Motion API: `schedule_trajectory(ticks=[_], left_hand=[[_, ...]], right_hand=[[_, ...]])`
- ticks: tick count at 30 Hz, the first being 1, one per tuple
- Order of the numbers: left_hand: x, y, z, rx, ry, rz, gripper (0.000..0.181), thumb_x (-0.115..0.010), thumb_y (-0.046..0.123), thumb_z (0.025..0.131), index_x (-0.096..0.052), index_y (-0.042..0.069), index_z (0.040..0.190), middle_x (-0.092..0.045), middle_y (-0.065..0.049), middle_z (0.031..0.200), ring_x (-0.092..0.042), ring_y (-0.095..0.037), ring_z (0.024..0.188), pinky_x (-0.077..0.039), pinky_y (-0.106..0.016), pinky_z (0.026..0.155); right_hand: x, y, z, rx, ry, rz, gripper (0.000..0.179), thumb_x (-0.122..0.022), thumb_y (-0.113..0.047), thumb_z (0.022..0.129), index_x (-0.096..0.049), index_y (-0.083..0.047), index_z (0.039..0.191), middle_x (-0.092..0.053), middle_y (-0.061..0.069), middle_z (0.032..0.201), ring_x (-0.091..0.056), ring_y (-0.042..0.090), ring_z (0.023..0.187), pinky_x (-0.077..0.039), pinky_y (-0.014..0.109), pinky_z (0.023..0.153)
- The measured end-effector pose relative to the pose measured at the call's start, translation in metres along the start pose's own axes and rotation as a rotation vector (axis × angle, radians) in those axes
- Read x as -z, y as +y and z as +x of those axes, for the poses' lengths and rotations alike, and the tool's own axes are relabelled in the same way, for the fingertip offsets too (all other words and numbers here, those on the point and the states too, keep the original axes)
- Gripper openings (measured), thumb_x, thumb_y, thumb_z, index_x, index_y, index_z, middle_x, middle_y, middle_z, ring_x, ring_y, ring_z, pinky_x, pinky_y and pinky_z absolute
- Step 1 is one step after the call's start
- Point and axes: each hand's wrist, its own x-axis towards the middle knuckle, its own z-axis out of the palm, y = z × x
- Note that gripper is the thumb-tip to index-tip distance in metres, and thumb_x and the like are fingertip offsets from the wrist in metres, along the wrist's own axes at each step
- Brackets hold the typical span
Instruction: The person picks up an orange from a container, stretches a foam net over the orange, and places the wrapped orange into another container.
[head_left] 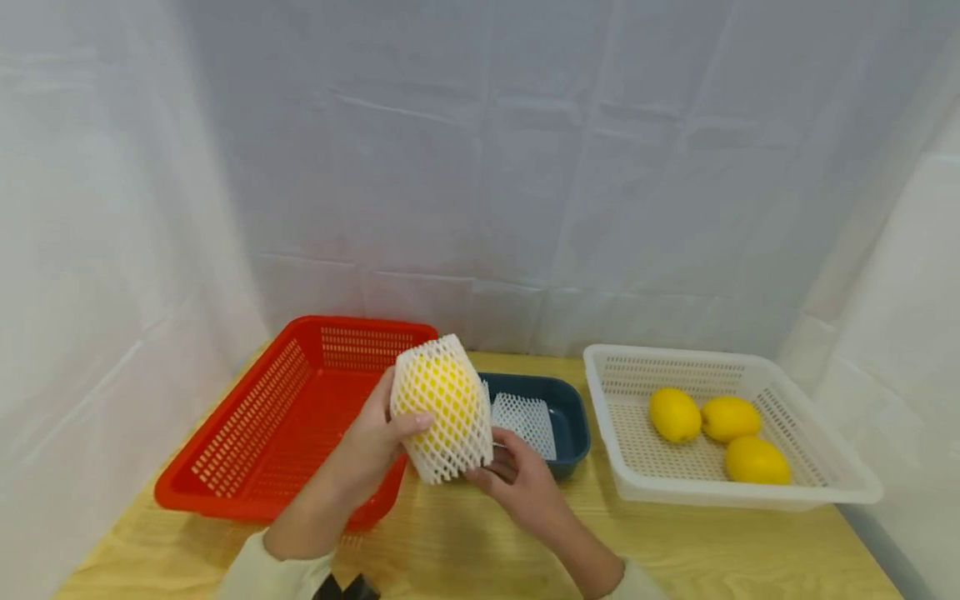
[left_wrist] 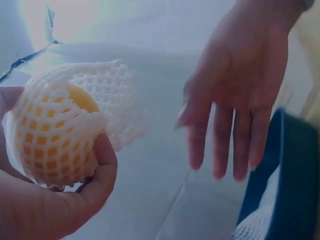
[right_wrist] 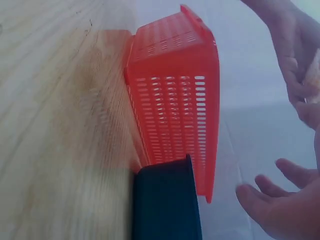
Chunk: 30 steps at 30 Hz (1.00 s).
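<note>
My left hand [head_left: 369,454] grips a yellow lemon [head_left: 437,398] wrapped in a white foam net sleeve [head_left: 452,463], thumb across its front. In the left wrist view part of the yellow skin shows through an opening of the net, and a loose net end extends beyond the fruit. My right hand [head_left: 531,492] is beside the sleeve's lower right; the left wrist view shows that hand [left_wrist: 235,95] apart from the net with its fingers extended and nothing in them. Behind it a dark blue basin [head_left: 572,417] contains white foam net [head_left: 525,421].
A red slotted basket [head_left: 300,417] stands at the left on the wooden table [head_left: 450,550]. At the right a white basket [head_left: 622,433] holds three lemons [head_left: 675,414]. White sheeting [head_left: 480,167] hangs behind and at both sides.
</note>
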Motion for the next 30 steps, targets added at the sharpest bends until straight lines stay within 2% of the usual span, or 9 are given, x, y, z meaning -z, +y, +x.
schedule_trajectory(ticks=[3,6,12,17,20,25,28,30], left_hand=[[0.02,0.01,0.006,-0.012,0.042,0.059,0.07,-0.054,0.016,0.088,-0.018,0.005,0.147,-0.052,-0.013,0.115,-0.061,-0.015,0.096,-0.053,-0.029,0.084],[0.041,0.018,0.014,0.01,0.092,0.113,0.065,-0.052,0.015,0.092,-0.017,0.004,0.146,-0.05,-0.013,0.117,-0.061,-0.012,0.095,-0.054,-0.028,0.081],[0.074,0.023,0.032,0.077,0.159,0.244,0.068,-0.053,0.02,0.097,-0.013,0.0,0.148,-0.043,-0.02,0.124,-0.059,-0.011,0.092,-0.054,-0.023,0.078],[0.093,0.018,0.047,0.127,0.187,0.354,0.075,-0.055,0.027,0.097,-0.011,-0.001,0.15,-0.04,-0.023,0.132,-0.055,-0.021,0.098,-0.053,-0.022,0.079],[0.104,0.017,0.055,0.161,0.209,0.415,0.078,-0.056,0.031,0.096,-0.009,0.0,0.151,-0.037,-0.024,0.136,-0.052,-0.03,0.106,-0.053,-0.026,0.082],[0.12,0.014,0.068,0.219,0.241,0.516,0.085,-0.056,0.037,0.096,-0.005,-0.003,0.151,-0.033,-0.029,0.141,-0.048,-0.038,0.115,-0.051,-0.039,0.089],[0.129,0.011,0.076,0.24,0.259,0.641,0.089,-0.057,0.04,0.094,-0.004,-0.005,0.151,-0.034,-0.032,0.14,-0.048,-0.04,0.116,-0.05,-0.045,0.09],[0.135,0.006,0.082,0.237,0.268,0.762,0.092,-0.06,0.041,0.092,-0.007,-0.006,0.15,-0.037,-0.033,0.137,-0.049,-0.041,0.113,-0.049,-0.047,0.087]], right_hand=[[-0.014,-0.002,0.008,0.108,0.018,-0.232,0.058,-0.075,-0.032,0.086,-0.052,-0.013,0.135,-0.051,0.005,0.139,-0.046,0.023,0.13,-0.041,0.046,0.105],[-0.027,-0.004,0.015,0.183,0.012,-0.424,0.066,-0.075,-0.042,0.083,-0.05,-0.016,0.138,-0.043,0.004,0.146,-0.039,0.025,0.135,-0.038,0.054,0.105],[-0.054,-0.001,0.022,0.267,-0.048,-0.624,0.079,-0.072,-0.054,0.081,-0.045,-0.014,0.144,-0.032,0.006,0.154,-0.025,0.032,0.144,-0.036,0.057,0.105],[-0.07,0.005,0.027,0.34,-0.068,-0.7,0.076,-0.062,-0.058,0.087,-0.042,-0.014,0.146,-0.028,0.004,0.157,-0.02,0.028,0.146,-0.037,0.057,0.105],[-0.074,0.004,0.032,0.304,-0.091,-0.706,0.074,-0.052,-0.062,0.091,-0.037,-0.018,0.149,-0.023,0.0,0.159,-0.015,0.023,0.147,-0.034,0.057,0.107],[-0.08,0.0,0.04,0.248,-0.149,-0.751,0.079,-0.043,-0.067,0.092,-0.031,-0.018,0.152,-0.019,-0.001,0.16,-0.011,0.021,0.148,-0.027,0.054,0.112],[-0.082,0.0,0.042,0.239,-0.168,-0.786,0.079,-0.041,-0.067,0.092,-0.031,-0.017,0.153,-0.018,0.0,0.161,-0.012,0.021,0.148,-0.026,0.052,0.113],[-0.083,0.001,0.043,0.235,-0.17,-0.801,0.078,-0.04,-0.067,0.093,-0.031,-0.018,0.153,-0.018,0.0,0.161,-0.011,0.021,0.148,-0.026,0.052,0.113]])
